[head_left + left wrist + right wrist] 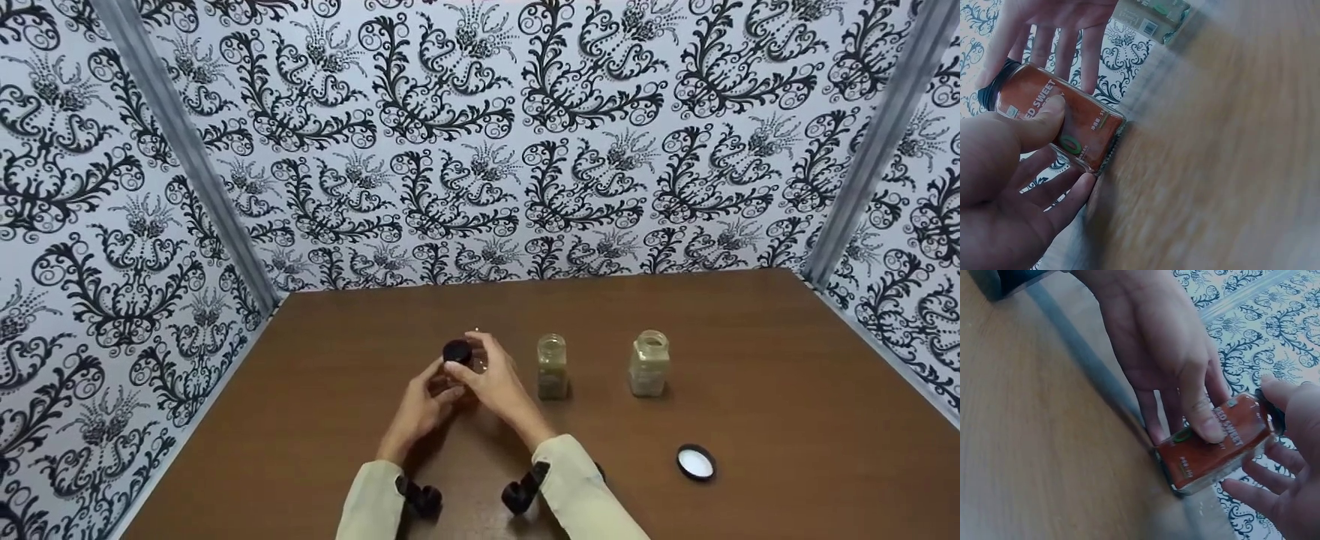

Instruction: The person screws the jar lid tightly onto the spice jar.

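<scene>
A glass spice jar (1086,115) holds orange-red powder, and its label reads "RED SWEET". My left hand (420,411) grips the body of this jar, thumb pressed across the label and fingers behind. At the jar's black lid (457,351) is my right hand (496,384), its thumb on the lid's edge and its fingers around the far side. In the right wrist view the jar (1202,458) lies tilted between both hands, with its base close over the table.
To the right of my hands stand two uncapped glass jars, one with darker greenish contents (553,379) and one paler (649,367). A black lid (696,463) lies with its white inside up on the brown table (322,360). Patterned walls (465,187) enclose the table.
</scene>
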Available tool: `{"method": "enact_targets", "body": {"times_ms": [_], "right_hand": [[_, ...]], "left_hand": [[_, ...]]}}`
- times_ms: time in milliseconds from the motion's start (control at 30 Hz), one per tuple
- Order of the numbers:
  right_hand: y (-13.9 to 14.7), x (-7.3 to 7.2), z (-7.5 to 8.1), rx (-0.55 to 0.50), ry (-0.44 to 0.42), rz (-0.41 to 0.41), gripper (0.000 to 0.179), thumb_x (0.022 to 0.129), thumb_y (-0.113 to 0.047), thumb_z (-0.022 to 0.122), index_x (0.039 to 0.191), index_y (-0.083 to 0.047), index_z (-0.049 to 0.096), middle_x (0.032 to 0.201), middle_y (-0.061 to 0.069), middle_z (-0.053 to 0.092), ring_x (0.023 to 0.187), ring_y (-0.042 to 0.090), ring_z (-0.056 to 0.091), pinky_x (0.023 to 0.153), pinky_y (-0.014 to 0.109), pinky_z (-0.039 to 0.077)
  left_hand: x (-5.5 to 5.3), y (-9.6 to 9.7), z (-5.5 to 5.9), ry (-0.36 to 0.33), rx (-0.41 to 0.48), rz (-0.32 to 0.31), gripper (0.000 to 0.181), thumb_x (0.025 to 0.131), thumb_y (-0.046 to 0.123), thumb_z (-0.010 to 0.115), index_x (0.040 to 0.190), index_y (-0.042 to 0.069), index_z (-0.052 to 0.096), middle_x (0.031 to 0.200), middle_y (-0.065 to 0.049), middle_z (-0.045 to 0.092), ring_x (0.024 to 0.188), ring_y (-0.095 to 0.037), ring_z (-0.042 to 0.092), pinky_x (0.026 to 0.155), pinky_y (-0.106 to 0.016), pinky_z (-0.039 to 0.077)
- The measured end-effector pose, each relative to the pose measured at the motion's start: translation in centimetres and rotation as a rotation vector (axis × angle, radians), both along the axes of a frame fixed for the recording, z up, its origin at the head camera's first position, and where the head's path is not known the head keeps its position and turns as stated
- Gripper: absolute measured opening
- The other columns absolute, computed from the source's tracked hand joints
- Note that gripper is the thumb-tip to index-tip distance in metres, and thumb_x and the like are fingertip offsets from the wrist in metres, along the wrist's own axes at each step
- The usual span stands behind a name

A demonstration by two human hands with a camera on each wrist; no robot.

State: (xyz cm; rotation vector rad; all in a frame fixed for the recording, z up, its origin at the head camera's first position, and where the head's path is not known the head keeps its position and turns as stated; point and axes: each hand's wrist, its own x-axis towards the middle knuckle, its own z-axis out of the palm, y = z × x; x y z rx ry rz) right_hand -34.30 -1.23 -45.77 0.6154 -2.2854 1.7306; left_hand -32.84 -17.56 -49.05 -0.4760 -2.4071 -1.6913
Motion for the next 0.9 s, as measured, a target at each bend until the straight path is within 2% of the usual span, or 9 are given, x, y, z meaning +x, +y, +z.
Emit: {"method": "enact_targets", "body": {"times_ms": [133,333,533,600,733,900], "right_hand": [[0.3,0.4,0.6,0.058,-0.026,-0.015,0.067,0.088,-0.034,0.077,0.139,-0.002,0.05,0.134,0.022,0.06,0.126,0.037,0.057,0.108,0.053,0.044],[1.0,1.6,1.3,0.183,-0.029,-0.041,0.068,0.087,-0.038,0.077,0.139,-0.002,0.05,0.138,0.021,0.056,0.13,0.038,0.054,0.111,0.054,0.041],[2.4,3.0,1.8,0.32,-0.045,-0.033,0.064,0.09,-0.041,0.074,0.139,-0.006,0.051,0.141,0.019,0.054,0.134,0.039,0.05,0.11,0.057,0.041],[3.3,3.4,1.9,0.39,-0.015,-0.021,0.061,0.091,-0.041,0.072,0.138,-0.008,0.052,0.141,0.017,0.055,0.135,0.04,0.05,0.109,0.059,0.042],[5.1,4.5,2.0,0.525,0.056,0.014,0.054,0.094,-0.042,0.068,0.135,-0.011,0.055,0.137,0.013,0.058,0.13,0.036,0.055,0.104,0.058,0.046],[7.7,5.5,2.5,0.641,0.108,0.059,0.044,0.095,-0.044,0.065,0.129,-0.015,0.06,0.129,0.005,0.062,0.121,0.028,0.061,0.095,0.052,0.051]], "left_hand": [[0.3,-0.1,0.3,-0.035,0.03,0.018,0.061,0.093,0.003,0.068,0.147,-0.008,0.041,0.129,-0.031,0.063,0.119,-0.039,0.064,0.097,-0.036,0.055],[1.0,-0.8,0.6,-0.058,-0.012,0.062,0.066,0.091,0.004,0.071,0.148,-0.008,0.039,0.133,-0.032,0.06,0.123,-0.043,0.061,0.101,-0.044,0.053],[2.3,-1.0,1.0,-0.047,-0.093,0.181,0.056,0.09,0.01,0.074,0.139,-0.006,0.05,0.132,-0.03,0.06,0.121,-0.043,0.061,0.1,-0.048,0.053],[2.7,-0.9,1.0,-0.029,-0.119,0.209,0.05,0.09,0.011,0.074,0.133,-0.006,0.054,0.129,-0.028,0.062,0.118,-0.043,0.063,0.098,-0.048,0.054],[3.5,-0.6,1.2,-0.02,-0.162,0.221,0.043,0.091,0.013,0.074,0.127,-0.005,0.058,0.12,-0.025,0.067,0.114,-0.04,0.065,0.096,-0.048,0.055],[4.3,-0.3,1.5,-0.028,-0.17,0.195,0.04,0.09,0.014,0.074,0.125,-0.003,0.061,0.117,-0.024,0.069,0.111,-0.039,0.067,0.093,-0.048,0.056]]}}
